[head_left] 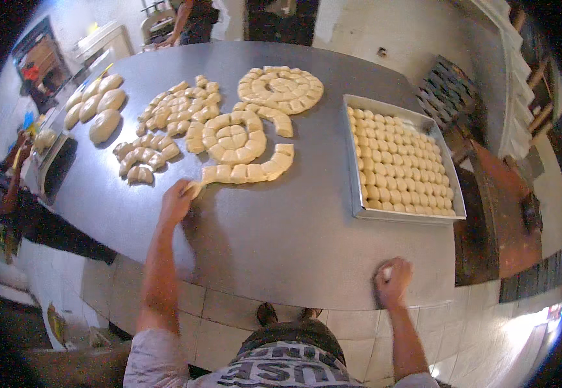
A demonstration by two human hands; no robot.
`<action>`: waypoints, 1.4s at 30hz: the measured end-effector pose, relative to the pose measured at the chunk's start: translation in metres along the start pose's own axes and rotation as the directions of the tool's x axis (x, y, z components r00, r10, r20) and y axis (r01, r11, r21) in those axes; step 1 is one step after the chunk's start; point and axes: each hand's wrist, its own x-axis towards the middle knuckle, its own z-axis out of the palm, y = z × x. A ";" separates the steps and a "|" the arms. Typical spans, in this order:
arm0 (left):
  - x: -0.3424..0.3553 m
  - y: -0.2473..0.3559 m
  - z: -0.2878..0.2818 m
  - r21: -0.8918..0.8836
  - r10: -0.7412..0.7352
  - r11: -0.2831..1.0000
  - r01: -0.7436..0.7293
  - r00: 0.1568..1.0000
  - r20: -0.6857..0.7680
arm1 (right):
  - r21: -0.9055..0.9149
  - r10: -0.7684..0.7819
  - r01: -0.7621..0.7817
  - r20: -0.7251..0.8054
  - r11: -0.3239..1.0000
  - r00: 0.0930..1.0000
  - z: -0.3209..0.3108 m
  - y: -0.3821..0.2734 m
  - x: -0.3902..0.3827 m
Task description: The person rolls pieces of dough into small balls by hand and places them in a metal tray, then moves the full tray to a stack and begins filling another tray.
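Note:
My left hand is closed on a dough piece at the near end of a curved, scored dough strip. Beyond the strip lies a coil of cut dough, and farther back a second coil. Loose dough chunks sit to the left of the strip. Near the table's front edge on the right, my right hand curls round a small dough ball, low over the metal surface. To the right, a rectangular metal tray holds rows of round dough balls.
The grey metal table has rounded far edges. More cut dough and several large smooth lumps rest at the far left. One person is beside the left edge; another is behind the far edge. A brown table stands right.

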 end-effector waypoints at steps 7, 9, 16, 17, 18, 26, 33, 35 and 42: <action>-0.088 -0.047 -0.042 -0.669 -0.405 0.690 0.276 0.913 -0.041 | 0.100 0.135 -0.136 0.014 0.986 0.991 0.016 -0.020 0.042; -0.097 -0.041 -0.049 -0.776 -0.354 0.608 0.171 0.933 -0.072 | 0.211 0.064 -0.064 0.008 0.975 0.998 0.005 0.002 0.024; -0.113 0.072 0.048 -0.530 -0.180 0.817 0.227 0.974 0.139 | 0.053 0.104 -0.108 0.073 0.993 0.992 -0.014 0.024 0.018; -0.112 0.081 0.054 -0.468 -0.183 0.859 0.209 0.978 0.101 | 0.058 -0.025 0.021 0.069 0.998 0.997 -0.022 0.019 0.013; -0.112 0.093 0.057 -0.515 -0.252 0.810 0.279 0.960 0.123 | 0.174 0.072 -0.098 0.151 0.980 0.986 -0.033 0.028 0.019; -0.115 0.169 0.099 -0.612 -0.295 0.703 0.361 0.932 0.211 | 0.957 0.404 0.239 -0.286 0.164 0.869 -0.104 0.089 0.247; -0.110 0.220 0.138 -0.514 -0.280 0.774 0.370 0.928 0.246 | 0.189 0.191 -0.158 -0.174 0.969 0.966 0.060 0.182 0.396; -0.112 0.218 0.133 -0.634 -0.296 0.681 0.366 0.930 0.219 | 0.629 0.247 -0.123 -0.113 0.768 0.962 0.034 0.091 0.363; -0.120 0.260 0.160 -0.666 0.117 0.438 0.604 0.696 0.708 | 0.904 -0.625 0.078 0.225 0.419 0.748 0.016 -0.039 0.135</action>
